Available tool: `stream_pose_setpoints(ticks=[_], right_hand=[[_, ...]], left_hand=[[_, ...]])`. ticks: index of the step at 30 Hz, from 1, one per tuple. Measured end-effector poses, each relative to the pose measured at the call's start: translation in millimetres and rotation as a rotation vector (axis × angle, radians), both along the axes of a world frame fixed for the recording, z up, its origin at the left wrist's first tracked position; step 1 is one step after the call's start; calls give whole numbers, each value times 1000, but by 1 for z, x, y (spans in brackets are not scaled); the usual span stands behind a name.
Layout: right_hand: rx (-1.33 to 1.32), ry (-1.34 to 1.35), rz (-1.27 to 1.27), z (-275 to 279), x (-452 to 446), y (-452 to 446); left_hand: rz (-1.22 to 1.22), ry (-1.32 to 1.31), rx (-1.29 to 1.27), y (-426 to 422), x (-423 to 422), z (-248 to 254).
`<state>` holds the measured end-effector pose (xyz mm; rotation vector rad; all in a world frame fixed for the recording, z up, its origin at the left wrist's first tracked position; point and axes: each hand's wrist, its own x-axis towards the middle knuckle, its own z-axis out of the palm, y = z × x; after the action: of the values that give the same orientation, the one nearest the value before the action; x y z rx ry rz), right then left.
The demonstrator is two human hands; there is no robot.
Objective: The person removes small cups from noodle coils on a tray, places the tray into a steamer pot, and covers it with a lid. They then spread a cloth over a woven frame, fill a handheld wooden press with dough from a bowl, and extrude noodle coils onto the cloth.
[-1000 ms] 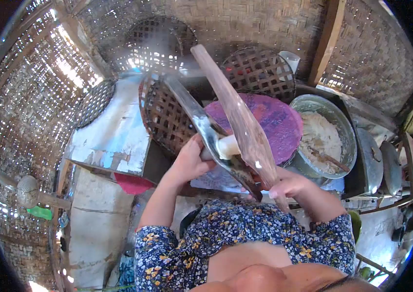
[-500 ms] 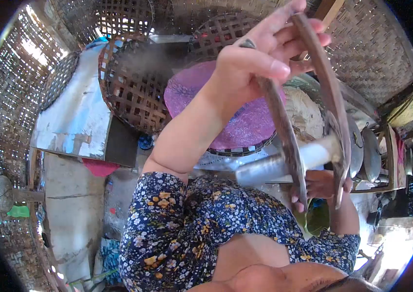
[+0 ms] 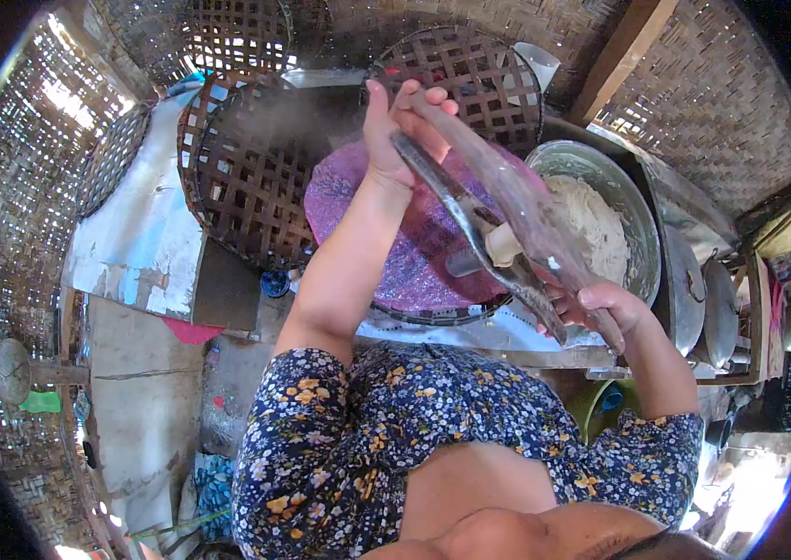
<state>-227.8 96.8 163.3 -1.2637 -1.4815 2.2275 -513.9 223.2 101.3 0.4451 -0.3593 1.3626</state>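
A hand press (image 3: 540, 224) made of two long wooden bars, with a pale plunger and a clear cylinder between them, slants above the pink sheet. My left hand (image 3: 405, 131) holds the upper ends of the bars, its thumb and fingers partly spread round them. Round the lower ends is my right hand (image 3: 615, 313), its fingers partly hidden behind the wood. Under the press, a glittery pink plastic sheet (image 3: 358, 247) covers a round woven tray. To its right, a large metal basin (image 3: 645, 233) contains a mass of pale dough (image 3: 591, 219), partly behind the press.
Dark open-weave baskets (image 3: 256, 177) stand at the left, and another woven tray (image 3: 479, 70) leans at the back. A white cup (image 3: 537, 63) is behind the basin. Metal lids (image 3: 717, 313) stand at the right. A green tub (image 3: 591, 411) sits below the table edge.
The press has swung from nearly upright to a diagonal, away from my body and over the pink sheet. My left hand moved left and down; my right hand moved up. More of the basin shows.
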Motion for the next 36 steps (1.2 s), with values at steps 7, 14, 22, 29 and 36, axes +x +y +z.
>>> stream_pose_setpoints(ticks=[7,14,22,29,36], right_hand=[[79,-169,56,35,-4,-3],[265,-236,79,50,-7,5],[272,-233,189,53,11,-11],[544,-273,154,68,-1,3],[459,-117,284,48,4,4]], left_hand=[[58,12,16,-28,10,-5],[164,29,329,-22,-8,37],[83,47,425,-54,-3,42],[159,77,509,-44,-16,68],[230,189,328,-80,-19,75]])
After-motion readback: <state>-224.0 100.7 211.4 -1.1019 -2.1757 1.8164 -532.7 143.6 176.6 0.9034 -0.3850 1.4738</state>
